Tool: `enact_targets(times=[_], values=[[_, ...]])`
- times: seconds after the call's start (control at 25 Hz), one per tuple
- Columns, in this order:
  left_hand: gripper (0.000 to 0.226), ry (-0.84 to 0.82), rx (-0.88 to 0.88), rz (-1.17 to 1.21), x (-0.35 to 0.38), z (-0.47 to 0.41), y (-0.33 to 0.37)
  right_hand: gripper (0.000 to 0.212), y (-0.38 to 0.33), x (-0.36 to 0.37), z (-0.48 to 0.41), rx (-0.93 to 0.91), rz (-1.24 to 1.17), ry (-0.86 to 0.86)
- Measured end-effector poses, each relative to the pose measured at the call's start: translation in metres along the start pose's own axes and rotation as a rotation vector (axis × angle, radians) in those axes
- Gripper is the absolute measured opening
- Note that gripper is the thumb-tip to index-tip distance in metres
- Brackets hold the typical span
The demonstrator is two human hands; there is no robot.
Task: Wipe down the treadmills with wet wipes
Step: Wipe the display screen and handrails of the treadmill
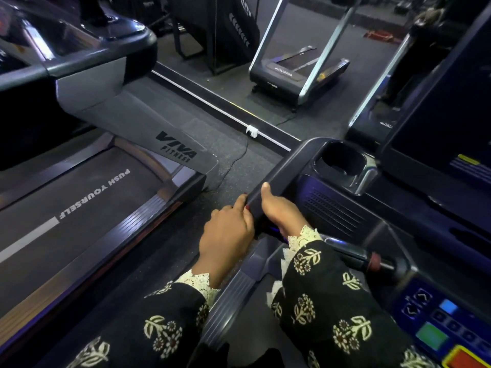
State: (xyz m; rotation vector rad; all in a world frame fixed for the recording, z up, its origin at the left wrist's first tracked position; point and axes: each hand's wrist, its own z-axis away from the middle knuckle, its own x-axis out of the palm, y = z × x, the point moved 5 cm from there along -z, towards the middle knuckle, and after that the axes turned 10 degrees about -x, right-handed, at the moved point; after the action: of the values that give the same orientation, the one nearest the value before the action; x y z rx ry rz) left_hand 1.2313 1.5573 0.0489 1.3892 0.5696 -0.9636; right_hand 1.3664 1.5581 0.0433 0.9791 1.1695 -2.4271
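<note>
The rail point(281, 168) of the near treadmill point(345, 213) is held by both hands. The right hand point(279, 212) is wrapped round it, thumb on top. The left hand point(227, 235) is set just beside it, fingers curled on the rail's outer side. No wipe can be seen. One may be hidden under a hand, but that cannot be told. Past the hands a cup holder point(342, 160) is found, with a screen point(438, 123) further right. A second treadmill point(79, 203) is left of the hands. The job seems only just begun: this rail is being done, and the rest is judged still left.
</note>
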Motion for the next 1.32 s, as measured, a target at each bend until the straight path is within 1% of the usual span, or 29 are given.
enact_targets(times=[0.08,0.16,0.24,0.32,0.36,0.48,0.56,0.68,0.76,0.84,0.88,0.96,1.04,1.12,1.2,1.24,1.28,1.32], values=[[0.048,0.014,0.006,0.006,0.001,-0.001,0.002,0.102,0.005,0.006,-0.001,0.02,-0.106,0.011],[0.048,0.03,0.017,-0.003,0.002,-0.002,0.003,0.109,0.007,0.012,-0.008,0.032,-0.272,0.095],[0.047,0.013,0.022,-0.014,0.004,-0.005,0.003,0.101,-0.001,0.013,0.014,0.042,-0.33,0.174],[0.046,-0.013,0.033,-0.026,0.006,-0.008,0.003,0.092,-0.003,0.016,0.019,-0.013,-0.274,0.201],[0.045,-0.004,0.036,-0.027,0.006,-0.008,0.004,0.091,-0.004,0.015,0.02,-0.045,-0.278,0.203],[0.046,0.044,0.02,-0.01,0.004,-0.01,0.006,0.094,-0.019,-0.004,0.006,-0.118,-0.401,0.243],[0.046,0.043,0.028,-0.015,0.006,-0.012,0.007,0.093,-0.026,-0.006,0.004,-0.179,-0.385,0.219],[0.041,-0.011,0.043,-0.032,0.006,-0.014,0.008,0.087,-0.019,0.013,0.022,-0.304,-0.265,0.14],[0.038,-0.042,0.044,-0.042,0.006,-0.014,0.01,0.086,-0.011,0.022,0.028,-0.322,-0.195,0.064],[0.035,-0.013,0.039,-0.011,0.005,-0.015,0.012,0.085,-0.013,0.01,0.013,-0.295,-0.143,0.089],[0.035,0.019,0.039,0.0,0.004,-0.015,0.013,0.084,-0.014,0.0,0.003,-0.289,-0.077,0.131],[0.035,0.055,0.032,0.008,0.003,-0.015,0.015,0.081,-0.014,-0.019,-0.016,-0.336,0.124,0.208],[0.032,0.047,0.034,0.019,0.003,-0.015,0.017,0.081,-0.011,-0.021,-0.019,-0.448,0.308,0.202],[0.033,0.028,0.039,0.04,0.002,-0.016,0.018,0.086,-0.003,-0.01,0.0,-0.665,0.446,0.134],[0.037,0.009,0.032,0.068,0.003,-0.017,0.017,0.093,0.006,-0.011,0.015,-0.875,0.505,0.045],[0.037,0.012,0.03,0.079,0.002,-0.018,0.016,0.092,0.01,-0.02,0.012,-0.934,0.521,0.027],[0.036,0.019,0.031,0.088,0.002,-0.018,0.017,0.088,0.013,-0.031,0.001,-0.941,0.544,0.034],[0.035,0.019,0.031,0.093,0.001,-0.018,0.017,0.084,0.017,-0.042,-0.013,-0.898,0.567,0.065]])
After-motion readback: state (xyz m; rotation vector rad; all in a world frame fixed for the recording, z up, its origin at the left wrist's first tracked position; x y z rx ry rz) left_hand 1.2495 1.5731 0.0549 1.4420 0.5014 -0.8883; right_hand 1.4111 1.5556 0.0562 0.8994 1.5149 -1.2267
